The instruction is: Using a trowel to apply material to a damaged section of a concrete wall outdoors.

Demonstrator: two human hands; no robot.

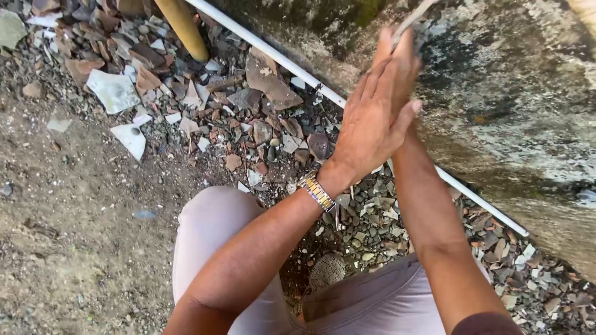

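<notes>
The person is crouching over rubble, knees in pale trousers (pixel 214 229) spread near the bottom of the view, and is raising both hands together in front of a stained concrete wall (pixel 515 105) on the right. The left hand (pixel 372 124), a metal watch (pixel 316 191) on its wrist, is lying flat with fingers straight and close together, pressing against the right hand (pixel 406 59), which is mostly hidden behind it. A thin grey stick-like thing (pixel 413 18) is rising from between the palms toward the top edge; the hands seem to be pinching it, though how far the right hand is closing around it cannot be told. A white pipe (pixel 273 56) is running along the foot of the wall, from far left to near right. Broken tiles and stones (pixel 186 93) are lying scattered to the left, over bare dirt (pixel 74 236).
</notes>
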